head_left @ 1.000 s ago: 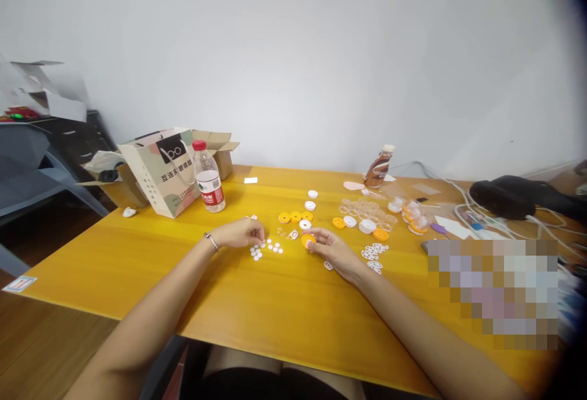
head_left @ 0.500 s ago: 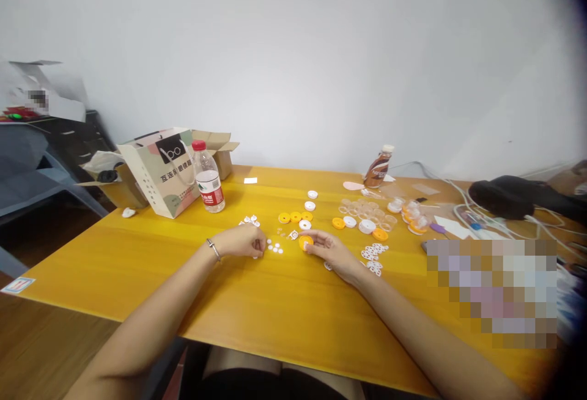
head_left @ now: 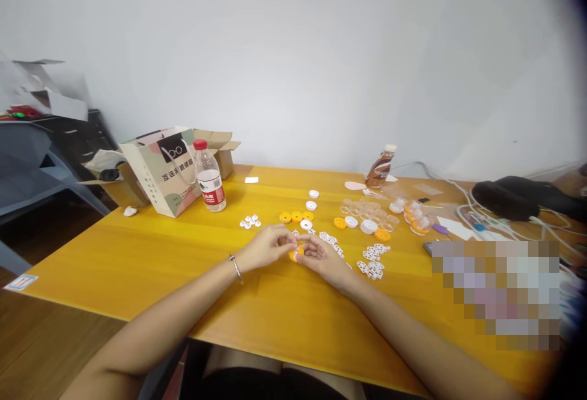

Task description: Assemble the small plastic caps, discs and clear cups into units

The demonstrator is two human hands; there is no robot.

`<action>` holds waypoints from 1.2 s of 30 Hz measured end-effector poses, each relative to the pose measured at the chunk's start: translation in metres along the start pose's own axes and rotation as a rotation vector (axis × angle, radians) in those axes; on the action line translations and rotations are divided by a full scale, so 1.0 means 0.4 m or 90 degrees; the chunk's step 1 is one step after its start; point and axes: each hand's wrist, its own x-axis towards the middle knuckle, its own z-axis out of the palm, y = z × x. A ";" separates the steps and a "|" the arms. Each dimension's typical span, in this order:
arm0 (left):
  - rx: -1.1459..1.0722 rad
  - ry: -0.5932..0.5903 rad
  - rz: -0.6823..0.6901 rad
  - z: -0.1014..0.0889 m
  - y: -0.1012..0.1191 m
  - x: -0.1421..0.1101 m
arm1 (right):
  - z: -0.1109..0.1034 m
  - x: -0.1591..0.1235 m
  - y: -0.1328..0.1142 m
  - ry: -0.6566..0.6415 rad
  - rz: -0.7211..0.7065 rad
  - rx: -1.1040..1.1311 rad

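My right hand grips a small orange round piece with white in its middle, between thumb and fingers above the table. The fingertips of my left hand are pinched together at the top of this piece; whatever they hold is too small to make out. Behind the hands lie several yellow discs and a white ring. White openwork pieces are spread just beyond my right hand. Small white parts sit in a group beyond my left hand.
Clear plastic cups and orange and white discs stand to the right, near another heap of white openwork pieces. A water bottle and a paper bag are at left. A brown bottle and cables are behind.
My left hand has moved right from beside the small white discs to the orange piece. My right hand has brought that piece slightly left and nearer to me.
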 end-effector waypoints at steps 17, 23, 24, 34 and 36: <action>-0.046 0.009 -0.064 0.014 -0.013 -0.004 | 0.014 -0.004 0.006 -0.005 -0.016 0.000; -0.086 0.015 -0.035 0.015 -0.008 -0.002 | -0.005 0.001 0.001 -0.008 -0.007 0.031; -0.104 0.030 -0.038 0.016 -0.009 0.000 | -0.012 0.001 -0.005 0.001 -0.006 0.038; -0.192 -0.005 0.021 0.070 -0.020 0.152 | -0.034 -0.020 -0.088 0.065 -0.044 0.093; -0.227 -0.020 0.025 0.100 0.004 0.183 | -0.029 -0.022 -0.094 0.063 -0.046 0.100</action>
